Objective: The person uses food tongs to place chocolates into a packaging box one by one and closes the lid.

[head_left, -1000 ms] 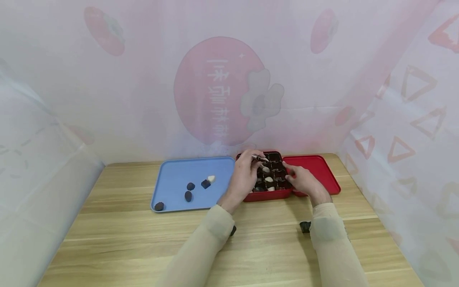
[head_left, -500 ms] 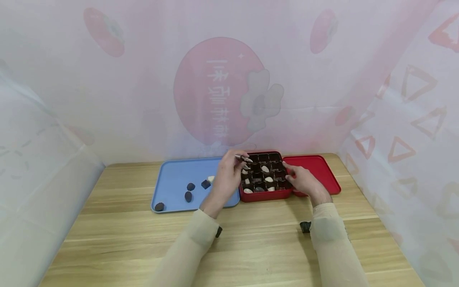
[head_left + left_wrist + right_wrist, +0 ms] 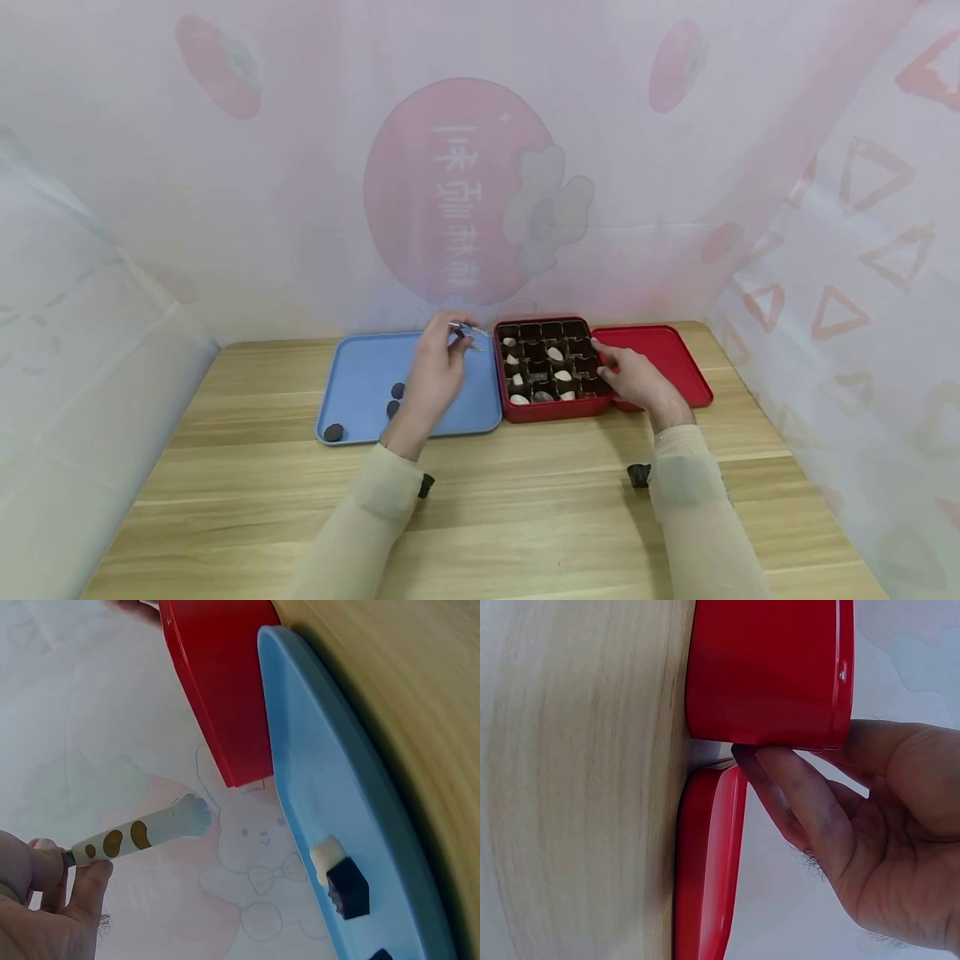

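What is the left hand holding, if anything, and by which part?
The left hand holds paw-tipped tongs near their metal end, away from the paw tip.

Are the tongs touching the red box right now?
Apart. The left wrist view shows it: the backdrop is visible between the tongs and the nearest corner of the red box.

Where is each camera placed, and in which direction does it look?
Head: worn on the head, facing forward and down at blue tray, red box and red lid; left hand, right hand and sleeves show.
Left wrist: on that wrist, facing the spotted tool and tray; left hand shows, right hand slightly.
Right wrist: on that wrist, facing box and lid sides; only right hand shows.
Both wrist views share the box.
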`<state>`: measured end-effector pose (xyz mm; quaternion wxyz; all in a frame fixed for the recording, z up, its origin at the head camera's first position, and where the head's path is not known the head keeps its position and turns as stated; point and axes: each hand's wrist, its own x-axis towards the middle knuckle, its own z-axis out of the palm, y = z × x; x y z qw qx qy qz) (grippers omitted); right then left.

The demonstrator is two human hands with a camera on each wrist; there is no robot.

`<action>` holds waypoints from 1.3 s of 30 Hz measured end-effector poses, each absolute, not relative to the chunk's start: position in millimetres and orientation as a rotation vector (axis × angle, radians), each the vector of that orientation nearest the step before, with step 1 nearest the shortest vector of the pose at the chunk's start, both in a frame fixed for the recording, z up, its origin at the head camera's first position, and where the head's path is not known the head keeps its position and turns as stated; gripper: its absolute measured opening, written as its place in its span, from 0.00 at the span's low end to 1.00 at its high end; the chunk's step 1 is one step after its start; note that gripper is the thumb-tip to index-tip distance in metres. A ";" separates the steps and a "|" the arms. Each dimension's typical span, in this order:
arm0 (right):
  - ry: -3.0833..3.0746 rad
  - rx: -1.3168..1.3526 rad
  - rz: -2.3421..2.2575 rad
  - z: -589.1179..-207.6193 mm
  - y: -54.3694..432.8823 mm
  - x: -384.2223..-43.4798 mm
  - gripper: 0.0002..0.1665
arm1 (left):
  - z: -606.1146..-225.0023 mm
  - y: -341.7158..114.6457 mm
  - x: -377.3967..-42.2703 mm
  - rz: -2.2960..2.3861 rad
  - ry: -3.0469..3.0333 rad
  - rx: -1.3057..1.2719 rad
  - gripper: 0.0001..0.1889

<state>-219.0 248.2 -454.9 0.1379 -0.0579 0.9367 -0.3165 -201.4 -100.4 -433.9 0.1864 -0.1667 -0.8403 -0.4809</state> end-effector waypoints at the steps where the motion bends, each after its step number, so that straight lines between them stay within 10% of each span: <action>1: 2.710 -0.166 -0.914 -454.8 248.3 -219.0 0.42 | -434.2 -103.0 -201.4 -1.356 -2.370 -0.462 0.13; 39: 2.709 -0.160 -0.893 -454.2 251.7 -220.9 0.43 | -458.2 -138.3 -207.6 -1.245 -2.530 -0.196 0.14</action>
